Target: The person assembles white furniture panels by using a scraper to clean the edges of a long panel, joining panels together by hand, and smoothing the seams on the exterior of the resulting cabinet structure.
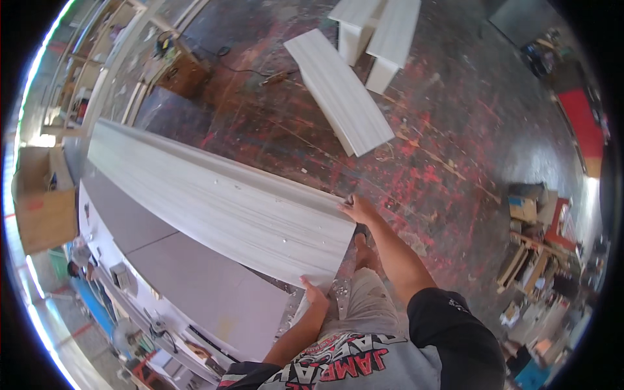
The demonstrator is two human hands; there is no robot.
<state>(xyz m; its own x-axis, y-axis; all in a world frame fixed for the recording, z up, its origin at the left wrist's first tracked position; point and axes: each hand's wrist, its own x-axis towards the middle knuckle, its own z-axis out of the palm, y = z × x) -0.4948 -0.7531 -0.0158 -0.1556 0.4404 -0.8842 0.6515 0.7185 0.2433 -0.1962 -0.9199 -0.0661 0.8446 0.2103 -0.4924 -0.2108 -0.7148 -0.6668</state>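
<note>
A long white wood-grain panel [221, 201] stretches from the far left to just in front of me, with a raised lip along its far edge. My right hand [356, 209] is closed round the far corner of its near end. At the same end, my left hand [315, 298] grips the lower corner with a digit laid on the top face; its other fingers are hidden beneath. Small white crumbs dot the panel's surface. Below and to the left of it lies a greyish-mauve board [201, 279].
A shorter white panel piece [344, 91] and two white box-like pieces [393, 32] rest on the red-stained floor [429, 169]. A cable [244, 70] runs by a wooden box [185, 75]. Wood scraps [533, 266] are piled at right. Another person [81, 273] is at far left.
</note>
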